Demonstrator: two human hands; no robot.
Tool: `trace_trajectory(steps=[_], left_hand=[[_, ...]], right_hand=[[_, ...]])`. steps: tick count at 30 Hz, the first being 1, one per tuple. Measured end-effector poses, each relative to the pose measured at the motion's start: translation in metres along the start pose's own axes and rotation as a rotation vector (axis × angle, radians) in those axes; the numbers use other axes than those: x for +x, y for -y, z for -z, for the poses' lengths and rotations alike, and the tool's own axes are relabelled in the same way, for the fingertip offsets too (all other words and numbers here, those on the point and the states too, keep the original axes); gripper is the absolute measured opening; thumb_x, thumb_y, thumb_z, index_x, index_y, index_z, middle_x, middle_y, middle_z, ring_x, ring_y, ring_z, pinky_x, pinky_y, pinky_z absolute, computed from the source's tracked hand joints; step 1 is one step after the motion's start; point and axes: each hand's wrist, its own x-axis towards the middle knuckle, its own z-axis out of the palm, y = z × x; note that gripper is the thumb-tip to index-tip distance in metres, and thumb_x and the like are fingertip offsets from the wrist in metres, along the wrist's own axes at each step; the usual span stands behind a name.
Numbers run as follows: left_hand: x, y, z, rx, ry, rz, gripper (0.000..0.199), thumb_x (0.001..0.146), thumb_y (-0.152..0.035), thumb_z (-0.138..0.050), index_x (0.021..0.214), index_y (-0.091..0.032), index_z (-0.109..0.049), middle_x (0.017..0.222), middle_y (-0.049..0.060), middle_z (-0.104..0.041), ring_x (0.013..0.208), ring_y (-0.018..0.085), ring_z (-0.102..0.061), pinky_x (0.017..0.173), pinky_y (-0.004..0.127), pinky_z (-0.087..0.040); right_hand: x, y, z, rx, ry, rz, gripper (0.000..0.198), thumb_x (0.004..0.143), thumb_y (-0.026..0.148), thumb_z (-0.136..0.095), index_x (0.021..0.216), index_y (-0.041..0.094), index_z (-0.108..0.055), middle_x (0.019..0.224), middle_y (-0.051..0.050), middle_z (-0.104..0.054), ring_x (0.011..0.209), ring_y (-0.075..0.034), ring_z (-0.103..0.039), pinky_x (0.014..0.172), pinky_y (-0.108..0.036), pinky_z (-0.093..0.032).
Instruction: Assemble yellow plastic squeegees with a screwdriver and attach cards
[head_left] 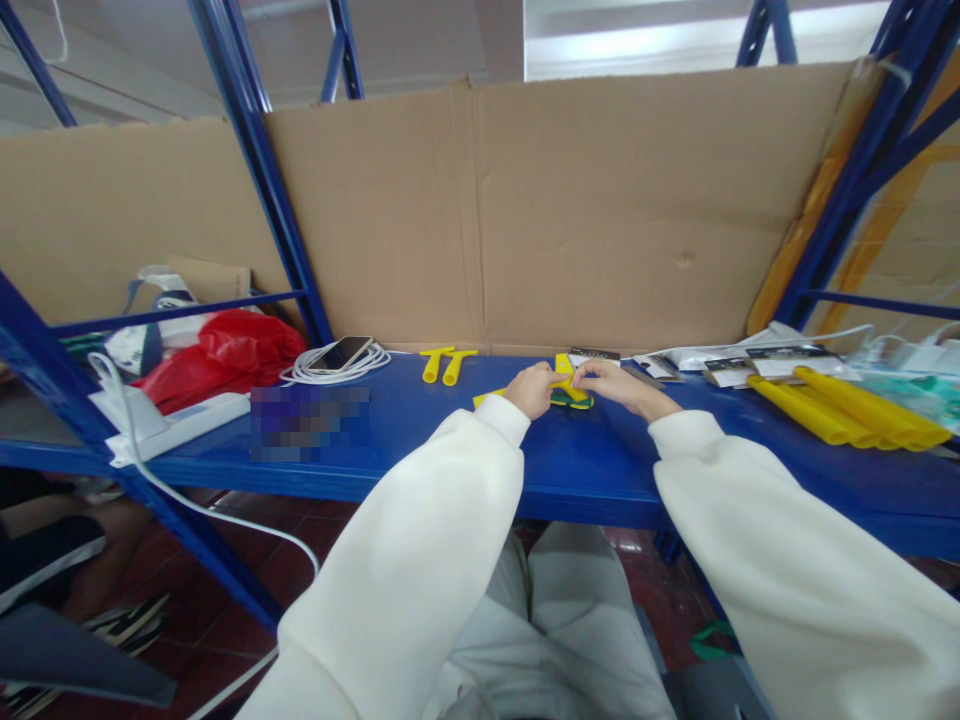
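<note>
My two hands meet over the blue shelf (420, 430), close to the cardboard at its back. Wrapped round a yellow plastic piece (562, 366), my left hand (531, 390) is closed. From the other side, the bent fingers of my right hand (611, 385) pinch at the same piece. Just below the fingers lies a green and yellow item (572, 400), partly covered. Another yellow part (488, 396) shows beside my left wrist, mostly hidden by it. Further left are two yellow T-shaped pieces (452, 368) side by side.
Several yellow tubes (847, 410) lie at the right by flat packets (795, 362). On the left are a phone (343, 353) on a coiled white cable (300, 372), a red bag (229, 355) and a white power strip (187, 425). Blue posts (274, 200) and cardboard (600, 210) bound the shelf.
</note>
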Motion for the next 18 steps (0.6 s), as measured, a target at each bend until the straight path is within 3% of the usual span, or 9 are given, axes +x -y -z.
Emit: trace_trajectory(steps=[18], left_hand=[[0.0001, 0.0011, -0.0014, -0.001, -0.014, -0.015, 0.051, 0.088, -0.006, -0.053, 0.132, -0.027, -0.066, 0.110, 0.007, -0.067, 0.102, 0.020, -0.067, 0.095, 0.031, -0.052]], right_hand=[[-0.0009, -0.0010, -0.0010, 0.075, -0.002, -0.039, 0.007, 0.065, 0.021, -0.069, 0.063, 0.020, -0.062, 0.073, 0.000, -0.066, 0.075, -0.018, -0.060, 0.078, -0.031, -0.051]])
